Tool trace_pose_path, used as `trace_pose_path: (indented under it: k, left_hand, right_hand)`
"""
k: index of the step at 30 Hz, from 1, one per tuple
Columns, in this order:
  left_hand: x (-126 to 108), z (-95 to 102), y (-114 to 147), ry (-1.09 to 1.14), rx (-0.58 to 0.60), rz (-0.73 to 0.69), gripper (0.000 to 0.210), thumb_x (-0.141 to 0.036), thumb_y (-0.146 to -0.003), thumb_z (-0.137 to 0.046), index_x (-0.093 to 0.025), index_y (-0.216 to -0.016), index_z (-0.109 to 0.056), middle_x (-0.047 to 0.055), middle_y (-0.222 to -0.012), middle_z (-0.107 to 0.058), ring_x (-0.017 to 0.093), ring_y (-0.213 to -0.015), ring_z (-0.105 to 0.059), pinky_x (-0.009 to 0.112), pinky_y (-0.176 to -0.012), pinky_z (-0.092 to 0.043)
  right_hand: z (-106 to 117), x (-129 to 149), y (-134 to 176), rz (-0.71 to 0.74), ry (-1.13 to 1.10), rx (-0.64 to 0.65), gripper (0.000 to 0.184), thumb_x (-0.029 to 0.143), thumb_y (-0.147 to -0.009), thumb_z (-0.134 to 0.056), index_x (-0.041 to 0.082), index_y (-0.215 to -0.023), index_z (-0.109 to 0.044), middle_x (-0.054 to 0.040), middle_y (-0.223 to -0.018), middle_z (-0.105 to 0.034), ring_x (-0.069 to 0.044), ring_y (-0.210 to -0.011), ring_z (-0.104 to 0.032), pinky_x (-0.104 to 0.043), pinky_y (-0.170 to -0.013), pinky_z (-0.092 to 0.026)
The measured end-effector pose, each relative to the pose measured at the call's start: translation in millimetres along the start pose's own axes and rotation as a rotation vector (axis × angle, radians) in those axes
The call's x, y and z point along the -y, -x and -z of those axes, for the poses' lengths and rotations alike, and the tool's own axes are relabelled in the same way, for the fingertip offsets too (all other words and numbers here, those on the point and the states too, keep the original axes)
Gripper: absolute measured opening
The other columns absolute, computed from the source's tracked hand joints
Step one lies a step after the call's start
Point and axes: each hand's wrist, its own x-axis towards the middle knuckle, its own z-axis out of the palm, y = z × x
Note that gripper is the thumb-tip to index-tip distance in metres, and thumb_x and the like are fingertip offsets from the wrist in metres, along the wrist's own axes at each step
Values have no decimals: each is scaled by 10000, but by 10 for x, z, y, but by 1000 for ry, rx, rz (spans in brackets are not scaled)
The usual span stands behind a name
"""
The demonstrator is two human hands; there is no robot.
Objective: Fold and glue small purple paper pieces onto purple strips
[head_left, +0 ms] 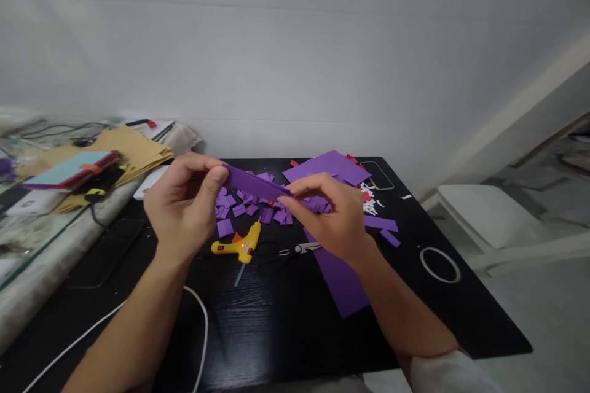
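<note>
A strip [251, 183] was held above a table [249, 331]. Cut pieces [239, 210] were scattered behind a glue gun [246, 245], which was laid left of scissors [304, 248].

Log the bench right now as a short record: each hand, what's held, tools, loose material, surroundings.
Left hand: pinching one end of the purple strip
Right hand: pinching the other end
Held item: purple strip, raised above the black table
Tools: yellow glue gun lying on the table, small orange light showing; scissors to its right
Loose material: scattered small purple pieces; larger purple sheet partly behind the right forearm
Surroundings: white stool right of the table
</note>
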Motion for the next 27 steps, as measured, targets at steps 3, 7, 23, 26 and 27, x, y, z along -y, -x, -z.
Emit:
trace_pose_path:
  k: [3,7,23,26,27]
  left_hand:
    - [-3,-3,15,-10,-31,22,63,-329,-948,-765,-272,-925,-749,-12,-793,-694,127,-673,-613,299,-594,-505]
    - [-23,-11,27,-14,-30,37,29,-327,-962,-746,-305,-951,-762,-9,-791,-692,150,-694,-627,339,-613,-522]
    - [-32,-60,36,27,-84,74,135,-389,-933,-786,-266,-895,-745,-4,-764,-680,145,-670,-630,316,-596,-534]
    - [-6,-67,32,50,-87,75,122,-369,-926,-795,-262,-895,-748,-4,-764,-683,137,-668,-624,296,-587,-529]
    - [3,-71,35,61,-86,77,115,-356,-925,-796,-256,-893,-748,-4,-764,-684,133,-670,-622,287,-591,-525]
  right_hand:
    - [-33,18,18,-132,-116,-61,159,244,-875,-818,236,-959,-683,8,-891,-789,-165,-803,-788,-309,-760,-669]
    - [-36,28,30,-235,-239,-95,261,221,-844,-847,242,-993,-634,15,-874,-792,-181,-840,-807,-329,-797,-676]
    - [-32,11,-16,-469,-406,-53,328,246,-792,-875,242,-1014,-633,28,-822,-743,-162,-817,-756,-327,-816,-642]
    - [-11,31,-32,-508,-459,-56,364,242,-773,-883,244,-1007,-605,43,-776,-731,-155,-753,-738,-330,-790,-634]
    - [-4,35,-36,-516,-468,-51,362,248,-774,-880,243,-1008,-603,44,-776,-728,-153,-744,-732,-332,-786,-633]
